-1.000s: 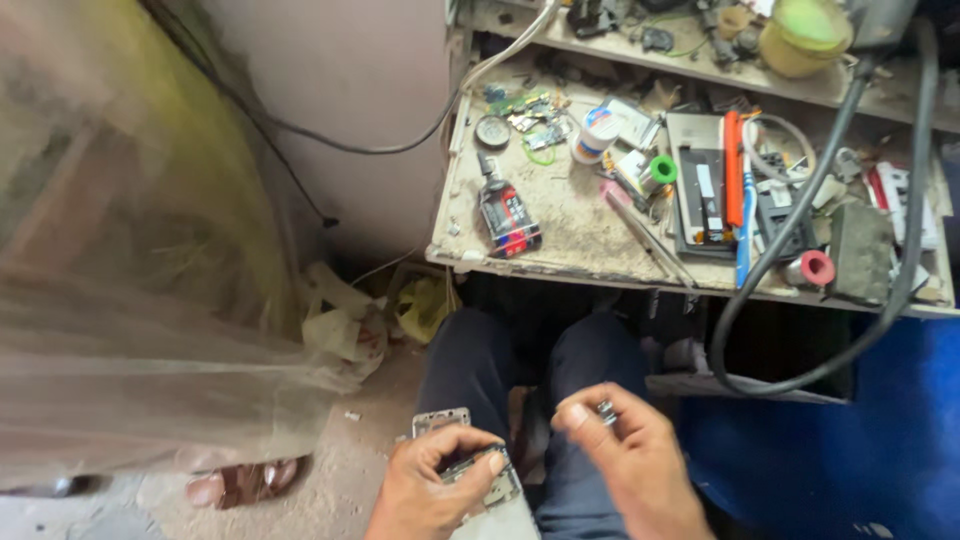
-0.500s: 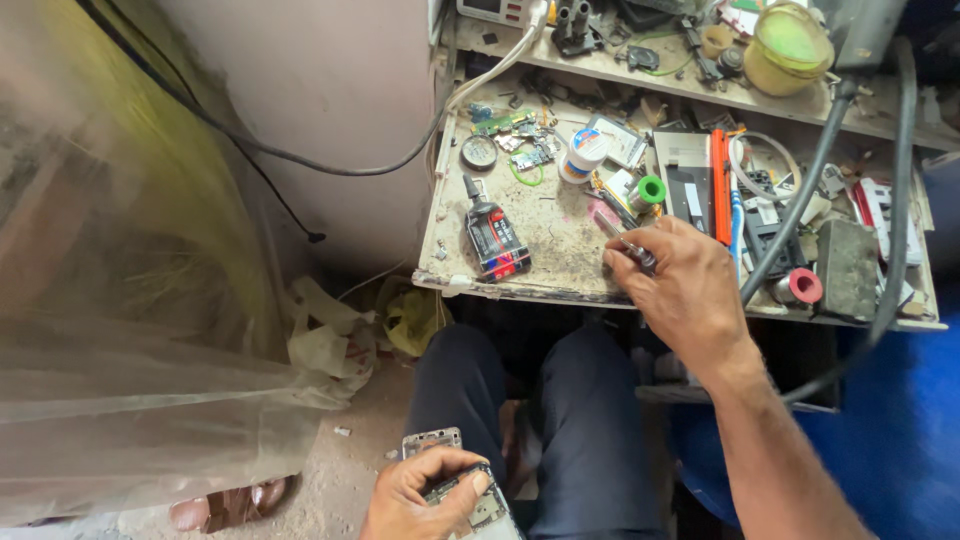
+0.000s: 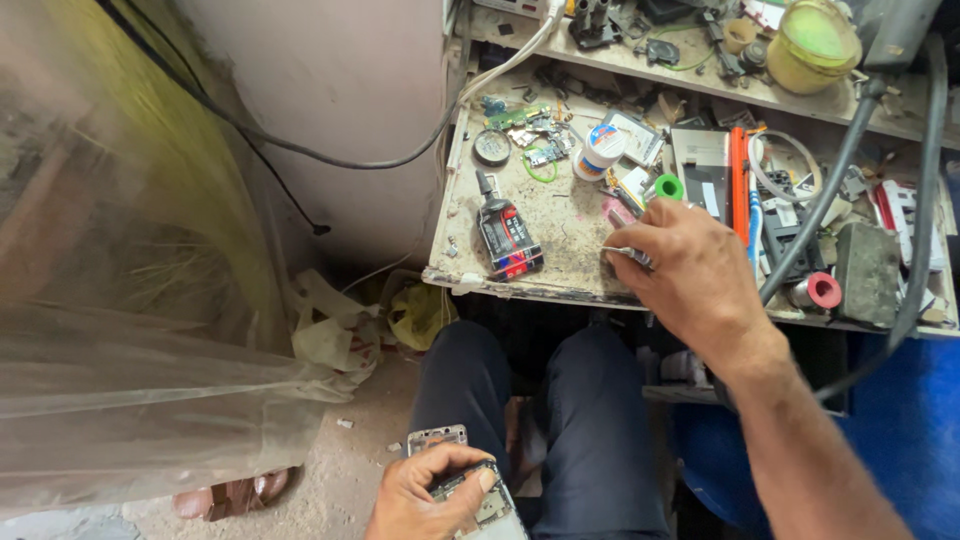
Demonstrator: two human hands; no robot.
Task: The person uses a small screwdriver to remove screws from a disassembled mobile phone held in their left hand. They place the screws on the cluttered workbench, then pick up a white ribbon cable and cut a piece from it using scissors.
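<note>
My left hand [image 3: 430, 492] rests on my lap at the bottom of the view and grips an opened phone frame [image 3: 478, 500] with its circuit board showing. My right hand [image 3: 690, 268] is stretched out over the front edge of the dirty workbench [image 3: 560, 215]. Its fingers are closed on a slim metal tool like tweezers [image 3: 625, 254], whose tip points left over the bench top. A small black and red bottle [image 3: 508, 236] lies just left of that hand. A pink-handled tool [image 3: 620, 208] lies right behind the fingers.
The bench carries a white tub [image 3: 598, 150], a green ring [image 3: 668, 186], a red ring [image 3: 823, 291], an orange tool [image 3: 740, 180], small circuit boards and loose parts. A thick black hose [image 3: 835, 170] crosses at the right. Clear plastic sheeting [image 3: 150, 390] hangs at the left, crumpled bags [image 3: 340, 330] beneath the bench.
My right hand left my lap, reached up to the bench and now has its fingers closed on the metal tool near the front edge. My left hand has stayed on the phone frame.
</note>
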